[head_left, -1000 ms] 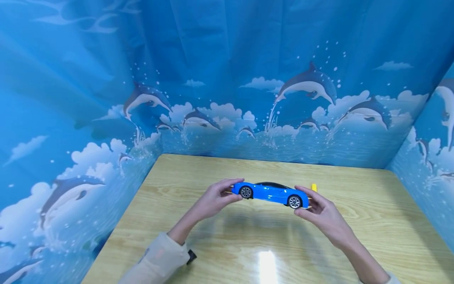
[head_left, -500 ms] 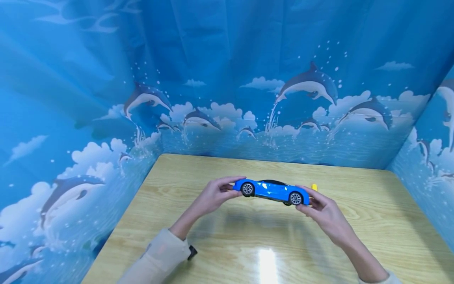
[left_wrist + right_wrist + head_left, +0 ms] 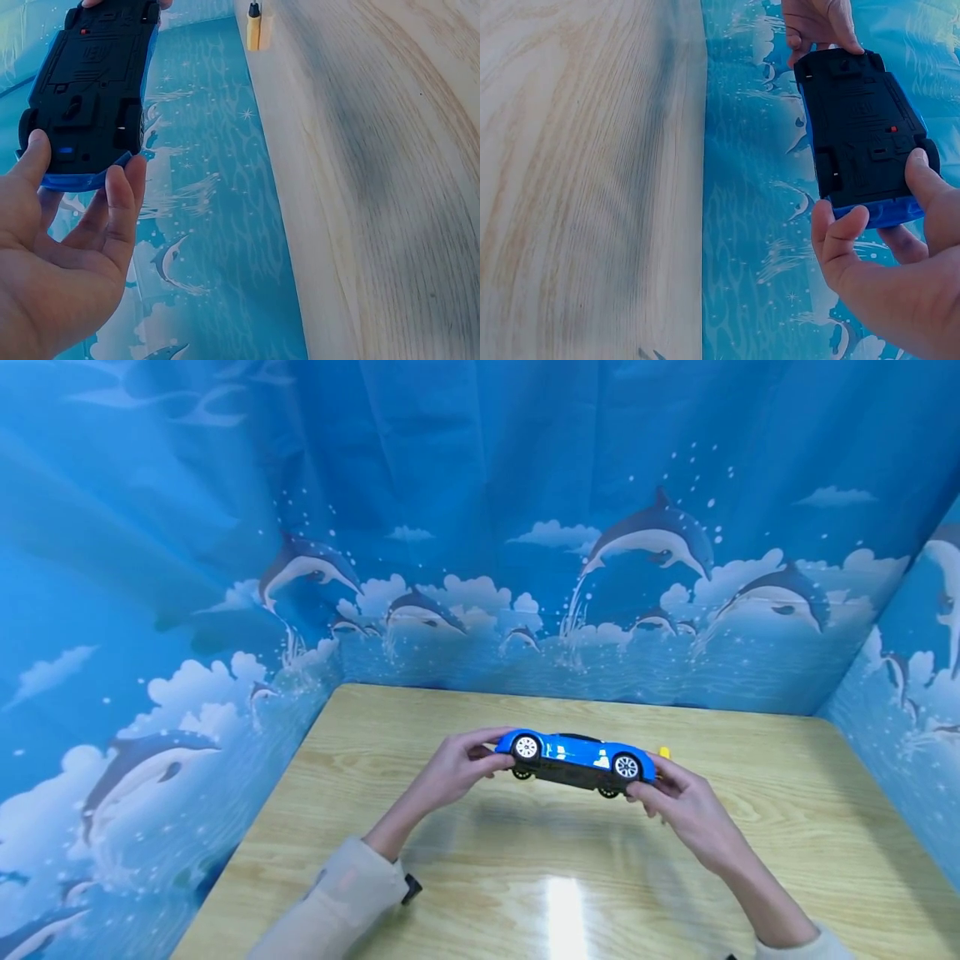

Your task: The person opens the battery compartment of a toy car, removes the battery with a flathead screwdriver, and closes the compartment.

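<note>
A blue toy car (image 3: 576, 752) is held up above the wooden table, tipped so its side and part of its black underside face the head camera. My left hand (image 3: 453, 768) grips one end between thumb and fingers. At the other end my right hand (image 3: 690, 806) pinches the car in the same way. The left wrist view shows the black underside (image 3: 94, 79) with wheels at its corners. A small red part (image 3: 892, 129) stands out on that underside in the right wrist view.
Behind the right hand lies a small yellow object (image 3: 664, 752) on the table (image 3: 405, 714); the left wrist view shows this yellow piece (image 3: 254, 30) with a dark tip. Blue dolphin-printed sheets (image 3: 480, 527) stand around the table's back and sides.
Both hands have rolled the toy car, so its black underside now shows beneath the blue side. The car has risen slightly in the head view.
</note>
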Motion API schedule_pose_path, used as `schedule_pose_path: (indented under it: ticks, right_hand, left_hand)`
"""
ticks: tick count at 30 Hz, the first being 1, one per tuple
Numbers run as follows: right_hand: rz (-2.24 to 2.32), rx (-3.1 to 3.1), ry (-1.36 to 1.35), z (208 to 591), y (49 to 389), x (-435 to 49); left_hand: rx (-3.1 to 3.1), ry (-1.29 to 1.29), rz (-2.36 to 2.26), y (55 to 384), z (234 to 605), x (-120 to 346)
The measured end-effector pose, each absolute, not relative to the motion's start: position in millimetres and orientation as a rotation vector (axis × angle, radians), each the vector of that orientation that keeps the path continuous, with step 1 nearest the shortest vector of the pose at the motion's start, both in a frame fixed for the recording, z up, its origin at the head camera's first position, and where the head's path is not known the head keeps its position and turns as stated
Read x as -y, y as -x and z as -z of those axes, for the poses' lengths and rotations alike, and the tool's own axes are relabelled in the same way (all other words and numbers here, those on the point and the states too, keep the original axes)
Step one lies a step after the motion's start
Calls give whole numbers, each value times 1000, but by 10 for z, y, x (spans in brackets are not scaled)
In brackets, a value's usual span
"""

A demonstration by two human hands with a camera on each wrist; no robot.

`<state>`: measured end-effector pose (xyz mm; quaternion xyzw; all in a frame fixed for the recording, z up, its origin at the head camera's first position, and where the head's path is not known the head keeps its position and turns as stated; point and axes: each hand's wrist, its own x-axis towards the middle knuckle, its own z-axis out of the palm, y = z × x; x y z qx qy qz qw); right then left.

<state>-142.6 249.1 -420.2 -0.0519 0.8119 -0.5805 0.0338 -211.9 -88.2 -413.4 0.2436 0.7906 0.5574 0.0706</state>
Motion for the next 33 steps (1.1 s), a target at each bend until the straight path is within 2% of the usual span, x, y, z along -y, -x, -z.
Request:
schedule_pose_path:
  ticks: [7, 17, 33]
  right_hand:
    - [1806, -2480, 185, 4242, 1431, -2495]
    - [1710, -2496, 75, 4232, 1462, -2484]
    - [1792, -2439, 107, 4249, 1461, -2475]
  left_hand:
    - [-2377, -725, -1683, 2137, 4169, 867]
    - [-2428, -656, -1619, 2130, 4170, 832]
    - [-2397, -665, -1707, 2129, 4209, 827]
